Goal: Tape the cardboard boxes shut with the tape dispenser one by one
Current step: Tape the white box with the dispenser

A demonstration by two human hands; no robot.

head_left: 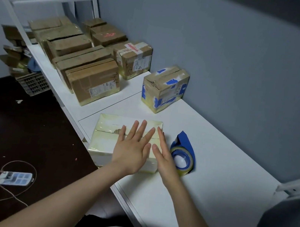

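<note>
White desk: left hand flat on box, right hand along right edge.

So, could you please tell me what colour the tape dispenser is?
The tape dispenser is blue and holds a yellowish roll of tape, as seen in the head view.

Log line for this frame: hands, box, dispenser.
left hand: open, flat on pale box | right hand: open, at box's right edge | tape dispenser: on table, right of box, unheld
</note>
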